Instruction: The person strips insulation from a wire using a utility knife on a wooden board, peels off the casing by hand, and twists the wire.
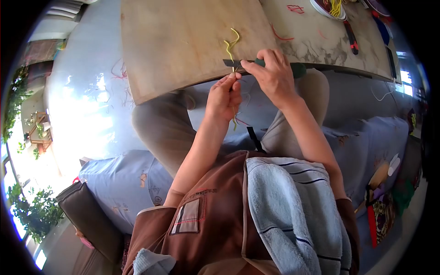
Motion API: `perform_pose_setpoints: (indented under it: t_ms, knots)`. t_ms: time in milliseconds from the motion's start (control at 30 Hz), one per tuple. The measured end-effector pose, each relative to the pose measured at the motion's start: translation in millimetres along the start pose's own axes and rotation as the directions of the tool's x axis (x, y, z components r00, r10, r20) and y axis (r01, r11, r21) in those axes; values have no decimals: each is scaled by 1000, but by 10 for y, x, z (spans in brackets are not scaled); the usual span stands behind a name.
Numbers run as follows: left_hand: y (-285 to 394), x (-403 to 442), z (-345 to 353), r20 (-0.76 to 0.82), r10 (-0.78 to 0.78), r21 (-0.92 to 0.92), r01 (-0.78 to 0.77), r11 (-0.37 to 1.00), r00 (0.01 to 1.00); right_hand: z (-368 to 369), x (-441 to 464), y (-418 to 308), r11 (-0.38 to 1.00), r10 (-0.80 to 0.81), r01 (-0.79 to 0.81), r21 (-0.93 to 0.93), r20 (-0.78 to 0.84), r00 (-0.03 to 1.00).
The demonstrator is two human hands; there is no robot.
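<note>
My left hand [224,97] is closed on a thin yellow-green cord [231,42] at the front edge of the wooden board [183,41]. The cord's upper end lies bent on the board, and its lower end hangs below my fingers. A dark flat blade [233,63] crosses the cord just above my left fingertips. My right hand [273,75] holds this blade by a dark green handle [299,70], with the thumb against the blade's side.
Red cord scraps [282,35] lie on the marbled tabletop [366,55] at the right. Beyond them are a bowl [328,10] with yellow cords and a red-and-black tool [352,38]. A light blue towel [279,201] lies over my lap.
</note>
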State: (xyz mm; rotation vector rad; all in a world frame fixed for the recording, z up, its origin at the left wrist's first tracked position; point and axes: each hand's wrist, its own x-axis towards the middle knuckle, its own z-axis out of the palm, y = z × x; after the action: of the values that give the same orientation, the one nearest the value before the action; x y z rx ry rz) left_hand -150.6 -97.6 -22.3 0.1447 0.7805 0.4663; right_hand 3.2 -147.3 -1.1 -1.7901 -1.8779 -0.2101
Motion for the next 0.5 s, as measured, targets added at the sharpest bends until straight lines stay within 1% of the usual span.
perform_pose_setpoints:
  t_ms: [100,200,267,300,433,467,500]
  knots:
    - [-15,27,3,30,9,59,-11,998,1000,79,28,75,1000,-8,9,19,-39,999]
    - [-148,-75,-13,8,-68,88,67,994,998,190,302,326,992,116,-120,-46,-98,988]
    - [-91,-53,-28,20,-75,67,73,995,997,164,427,340,996,94,-94,4,-126,988]
    - [-100,-59,-34,24,-80,40,79,996,997,142,454,339,997,76,-73,28,-125,989]
    - [-60,-63,6,101,-82,12,82,997,991,-16,389,233,981,187,-179,76,-124,974]
    - [-61,-65,3,106,-82,-11,84,996,991,-86,307,211,976,181,-174,128,-49,982]
    - [-67,-72,4,111,-84,-34,88,996,990,-116,206,188,987,135,-134,90,-5,991]
